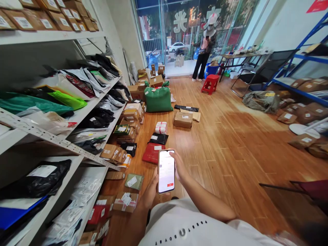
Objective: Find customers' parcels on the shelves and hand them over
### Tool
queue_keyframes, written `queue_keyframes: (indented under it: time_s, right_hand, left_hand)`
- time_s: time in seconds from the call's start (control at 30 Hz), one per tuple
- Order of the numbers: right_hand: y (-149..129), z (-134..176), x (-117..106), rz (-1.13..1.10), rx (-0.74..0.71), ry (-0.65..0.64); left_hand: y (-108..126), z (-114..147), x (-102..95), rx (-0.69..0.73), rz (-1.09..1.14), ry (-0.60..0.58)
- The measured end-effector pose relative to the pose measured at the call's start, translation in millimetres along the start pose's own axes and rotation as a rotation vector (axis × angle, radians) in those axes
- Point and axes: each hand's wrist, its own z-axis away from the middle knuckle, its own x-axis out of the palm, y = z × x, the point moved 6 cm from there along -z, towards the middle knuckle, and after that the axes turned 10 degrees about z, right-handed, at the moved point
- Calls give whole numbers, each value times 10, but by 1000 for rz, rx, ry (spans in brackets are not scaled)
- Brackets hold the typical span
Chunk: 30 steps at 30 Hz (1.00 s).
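Observation:
A smartphone with a lit, mostly white screen and a small red button near its bottom is held upright in front of my white shirt. My left hand grips its left side and lower edge, the fingers mostly hidden behind it. At the upper right, my right hand holds the phone's edge, with the thumb over the top of the screen. Just beyond the phone, a red parcel lies on the floor, followed by a black parcel and a red-and-white parcel.
Shelves full of bagged parcels line the left. A green sack, cardboard box and red stool stand ahead on the wooden floor. A person stands by the glass front. At right are a folding chair and blue rack.

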Motion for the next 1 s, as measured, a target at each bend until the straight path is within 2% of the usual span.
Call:
queue_keyframes:
  time_s: [0.13, 0.23, 0.37, 0.5, 0.6, 0.73, 1.0]
  right_hand:
    - [-29, 84, -99, -32, 7, -106]
    - [13, 113, -129, -21, 44, -157]
    - [57, 62, -211, -19, 24, -37]
    - [45, 26, -268, -22, -7, 54]
    - [0, 64, -281, -32, -30, 39]
    - [-56, 132, -271, -34, -59, 7]
    - [-52, 158, -180, -45, -39, -34]
  left_hand:
    - [-90, -101, 42, 80, 29, 37]
    - [-119, -111, 58, 80, 38, 63]
    - [-147, -36, 111, -1, -99, 69]
    - [-146, 26, 141, 43, -250, 90]
    - [-187, 14, 113, 13, -213, 104]
    - [-212, -19, 130, -41, -110, 45]
    - [-178, 31, 190, 0, -34, -8]
